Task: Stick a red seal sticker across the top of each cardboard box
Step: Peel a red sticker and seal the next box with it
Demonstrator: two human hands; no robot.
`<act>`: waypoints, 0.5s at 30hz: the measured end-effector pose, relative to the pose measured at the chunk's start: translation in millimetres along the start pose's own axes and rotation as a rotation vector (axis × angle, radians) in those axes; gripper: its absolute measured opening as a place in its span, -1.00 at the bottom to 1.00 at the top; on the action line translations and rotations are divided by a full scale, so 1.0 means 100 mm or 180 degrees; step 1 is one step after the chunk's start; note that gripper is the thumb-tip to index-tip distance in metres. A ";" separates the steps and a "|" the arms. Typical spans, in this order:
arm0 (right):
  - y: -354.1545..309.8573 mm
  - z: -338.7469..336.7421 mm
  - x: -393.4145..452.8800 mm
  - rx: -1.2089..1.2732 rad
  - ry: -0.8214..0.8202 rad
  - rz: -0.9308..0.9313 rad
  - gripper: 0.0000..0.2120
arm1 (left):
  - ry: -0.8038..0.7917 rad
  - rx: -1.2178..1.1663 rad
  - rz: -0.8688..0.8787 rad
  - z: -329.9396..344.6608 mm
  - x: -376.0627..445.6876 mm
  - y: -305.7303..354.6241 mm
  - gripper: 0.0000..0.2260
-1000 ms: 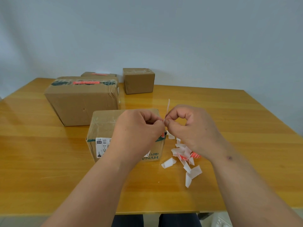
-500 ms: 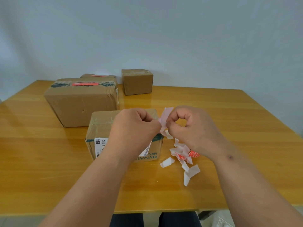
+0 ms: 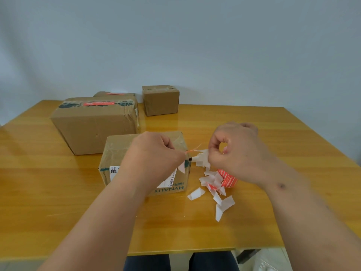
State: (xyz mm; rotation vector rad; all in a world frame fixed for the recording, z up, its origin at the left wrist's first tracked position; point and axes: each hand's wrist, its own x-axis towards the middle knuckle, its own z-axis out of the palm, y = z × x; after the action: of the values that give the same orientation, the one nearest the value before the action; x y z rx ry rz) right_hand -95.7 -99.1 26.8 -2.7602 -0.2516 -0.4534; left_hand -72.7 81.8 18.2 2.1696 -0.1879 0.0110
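My left hand (image 3: 154, 155) hovers over the near cardboard box (image 3: 121, 147) and pinches a thin red seal sticker (image 3: 192, 151) that pokes out to the right. My right hand (image 3: 236, 151), fingers curled, pinches a white backing paper (image 3: 202, 159) just right of that box. The near box's top shows no red sticker where it is visible. A large box (image 3: 93, 128) behind it carries a red sticker (image 3: 98, 103) on top, as does the low box (image 3: 114, 93) behind that. A small far box (image 3: 160, 101) has none.
White backing scraps (image 3: 213, 180) lie scattered right of the near box, with a small stack of red stickers (image 3: 228, 178) among them. The wooden table (image 3: 254, 222) ends at a front edge close to my legs. A pale wall stands behind.
My hands have pulled apart: the right hand moved right with the white backing while the left kept the red sticker, now peeled free.
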 end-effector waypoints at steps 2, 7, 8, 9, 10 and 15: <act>0.06 -0.04 -0.01 -0.0032 0.0074 0.0082 -0.81 | 0.0038 0.0040 0.0018 -0.03 0.01 -0.02 -0.86; 0.23 -0.07 -0.02 -0.0580 -0.0138 0.0554 -0.84 | 0.0291 0.0328 0.0137 -0.06 0.02 -0.04 -0.87; 0.26 -0.06 -0.02 -0.0765 -0.0266 0.0657 -0.83 | 0.0358 0.0370 0.0187 -0.06 0.02 -0.03 -0.88; 0.27 -0.04 -0.03 -0.0927 -0.0425 0.0715 -0.82 | 0.0408 0.0380 0.0250 -0.06 0.01 -0.03 -0.87; 0.27 -0.01 -0.03 -0.1032 -0.0563 0.0728 -0.83 | 0.0448 0.0376 0.0315 -0.05 0.00 -0.02 -0.86; 0.15 0.13 0.00 -0.0737 -0.0571 0.0642 -0.80 | 0.0911 0.0658 0.1011 0.04 -0.02 -0.03 -0.85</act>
State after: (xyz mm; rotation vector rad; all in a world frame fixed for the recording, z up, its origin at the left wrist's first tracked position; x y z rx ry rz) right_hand -88.8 -109.1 10.9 -3.0156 0.0419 -0.1932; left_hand -74.1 80.7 13.1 2.2904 -0.3771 0.5391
